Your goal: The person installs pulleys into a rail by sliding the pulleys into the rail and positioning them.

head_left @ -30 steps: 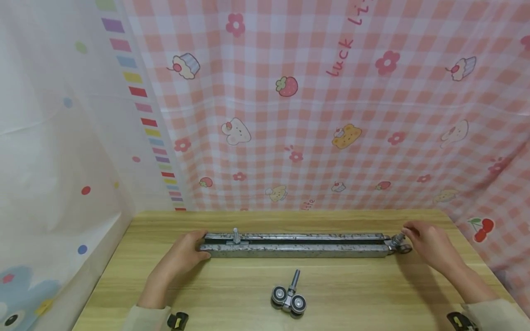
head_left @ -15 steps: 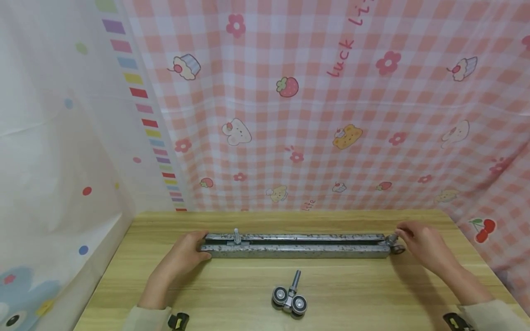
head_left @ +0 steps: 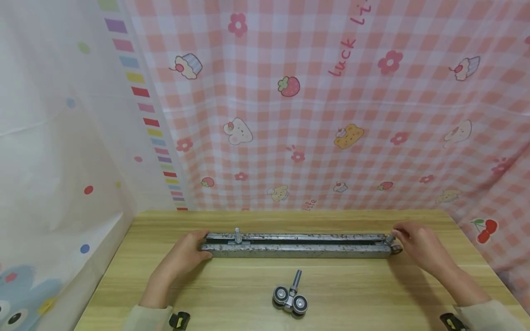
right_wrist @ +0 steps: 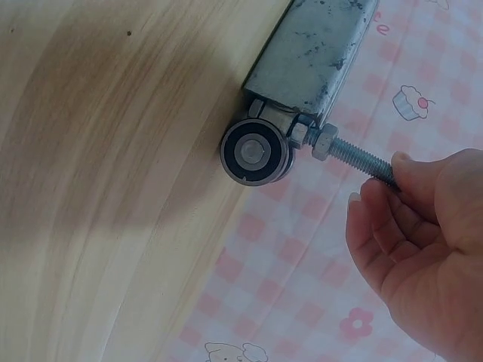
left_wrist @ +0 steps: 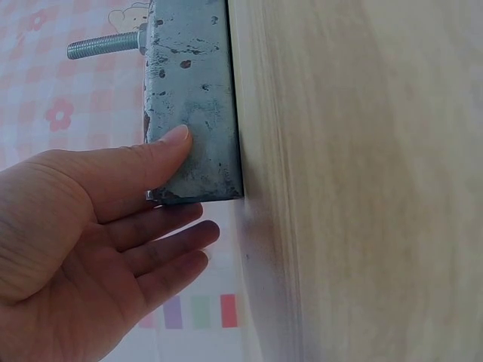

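Note:
A scuffed steel channel rail (head_left: 298,251) lies across the wooden table with its slot facing up. My left hand (head_left: 182,255) grips its left end, thumb on the near face; in the left wrist view some fingers show beyond the end. Close to that hand, a threaded bolt (head_left: 238,235) stands up out of the slot; what is below it is hidden. At the right end, my right hand (head_left: 422,248) pinches the bolt tip of a roller trolley (right_wrist: 255,152). One wheel pair sits outside the rail; its front part is at the opening.
A second roller trolley (head_left: 290,299) lies on the table (head_left: 232,294) in front of the rail, bolt pointing away. A pink checked cloth (head_left: 314,115) hangs behind the table, and a white sheet (head_left: 49,138) hangs on the left.
My right hand has moved left with the roller trolley, bringing it from just off the rail's right end into its opening. The left hand keeps its grip in place.

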Demonstrator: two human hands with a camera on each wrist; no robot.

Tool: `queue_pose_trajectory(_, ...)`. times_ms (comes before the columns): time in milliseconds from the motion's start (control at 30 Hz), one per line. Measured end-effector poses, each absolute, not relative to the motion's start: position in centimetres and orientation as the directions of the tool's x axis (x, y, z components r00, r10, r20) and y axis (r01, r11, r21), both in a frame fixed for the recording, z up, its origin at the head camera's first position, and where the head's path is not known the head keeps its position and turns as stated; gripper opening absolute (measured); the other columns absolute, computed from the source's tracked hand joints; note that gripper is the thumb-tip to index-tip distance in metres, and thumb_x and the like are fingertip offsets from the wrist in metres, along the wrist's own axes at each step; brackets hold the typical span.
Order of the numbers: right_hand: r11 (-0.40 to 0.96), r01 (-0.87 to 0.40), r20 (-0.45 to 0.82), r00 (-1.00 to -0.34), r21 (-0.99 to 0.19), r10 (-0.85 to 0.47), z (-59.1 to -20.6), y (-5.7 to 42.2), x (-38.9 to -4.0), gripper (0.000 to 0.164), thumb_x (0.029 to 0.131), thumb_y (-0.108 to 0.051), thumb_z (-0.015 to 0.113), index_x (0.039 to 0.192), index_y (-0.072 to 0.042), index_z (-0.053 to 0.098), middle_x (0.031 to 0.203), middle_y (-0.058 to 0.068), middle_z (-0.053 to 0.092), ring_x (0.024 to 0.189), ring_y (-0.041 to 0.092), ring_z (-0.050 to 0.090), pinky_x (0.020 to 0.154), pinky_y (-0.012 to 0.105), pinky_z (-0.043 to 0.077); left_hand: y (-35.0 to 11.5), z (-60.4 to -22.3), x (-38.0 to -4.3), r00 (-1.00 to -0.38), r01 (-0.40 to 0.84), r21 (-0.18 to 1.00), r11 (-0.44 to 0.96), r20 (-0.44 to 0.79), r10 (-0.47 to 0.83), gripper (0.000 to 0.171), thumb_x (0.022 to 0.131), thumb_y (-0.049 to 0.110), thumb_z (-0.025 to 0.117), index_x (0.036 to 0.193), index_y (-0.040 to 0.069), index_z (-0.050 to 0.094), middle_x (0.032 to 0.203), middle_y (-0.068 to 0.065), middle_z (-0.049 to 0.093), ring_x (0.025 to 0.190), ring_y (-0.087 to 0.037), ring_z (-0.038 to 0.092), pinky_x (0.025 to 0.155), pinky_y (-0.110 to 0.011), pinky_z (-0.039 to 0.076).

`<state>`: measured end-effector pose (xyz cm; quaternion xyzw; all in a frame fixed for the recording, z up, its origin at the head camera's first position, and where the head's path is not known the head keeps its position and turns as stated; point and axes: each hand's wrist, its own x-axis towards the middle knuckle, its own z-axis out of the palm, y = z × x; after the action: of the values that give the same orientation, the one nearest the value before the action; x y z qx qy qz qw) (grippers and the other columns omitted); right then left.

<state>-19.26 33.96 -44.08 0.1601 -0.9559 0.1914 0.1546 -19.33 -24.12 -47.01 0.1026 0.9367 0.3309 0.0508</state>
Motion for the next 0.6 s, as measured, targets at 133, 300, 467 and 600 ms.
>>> queue_pose_trajectory(133, 0.878, -0.380, 0.380, -0.888, -0.291, -0.259, -44.16, 33.77, -19.20, 0.004, 0.094, 0.001, 0.075, 0.097, 0.004, 0.074, 0.086, 0.007, 0.069, 0.068, 0.015, 0.061, 0.053, 0.031, 0.050, -24.12, -46.96, -19.22, -0.974, 0.142, 0.642, 0.754, -0.046, 0.223, 0.062, 0.091, 0.000, 0.079, 0.144, -0.015, 0.051, 0.142, -0.033, 0.057, 0.133, -0.046, 0.056, 0.109, -0.058, 0.048)
queue_pose_trajectory(300, 0.878, -0.377, 0.378, -0.890, -0.295, -0.256, -44.21, 33.63, -19.14, 0.004, 0.094, 0.001, 0.076, 0.096, 0.003, 0.074, 0.086, 0.007, 0.069, 0.067, 0.014, 0.061, 0.053, 0.030, 0.050, -24.17, -46.96, -19.17, -0.973, 0.144, 0.639, 0.756, -0.048, 0.226, 0.063, 0.091, 0.000, 0.078, 0.145, -0.016, 0.050, 0.143, -0.033, 0.057, 0.132, -0.046, 0.057, 0.108, -0.057, 0.050)
queue_pose_trajectory(467, 0.869, -0.385, 0.366, -0.892, -0.312, -0.264, -44.20, 33.23, -19.13, 0.002, 0.095, -0.001, 0.075, 0.096, 0.001, 0.074, 0.085, 0.005, 0.069, 0.068, 0.012, 0.060, 0.053, 0.030, 0.050, -24.18, -47.03, -19.24, -0.973, 0.146, 0.634, 0.759, -0.045, 0.225, 0.063, 0.091, 0.000, 0.079, 0.145, -0.016, 0.050, 0.143, -0.033, 0.056, 0.132, -0.046, 0.056, 0.108, -0.057, 0.049)
queue_pose_trajectory(600, 0.861, -0.398, 0.366, -0.889, -0.318, -0.275, -44.13, 32.90, -19.12, 0.002, 0.095, 0.000, 0.074, 0.097, 0.001, 0.074, 0.087, 0.005, 0.069, 0.070, 0.013, 0.061, 0.055, 0.029, 0.050, -24.12, -46.97, -19.21, -0.974, 0.143, 0.634, 0.760, -0.044, 0.220, 0.063, 0.091, 0.000, 0.079, 0.145, -0.016, 0.050, 0.143, -0.034, 0.056, 0.132, -0.046, 0.056, 0.109, -0.058, 0.048)
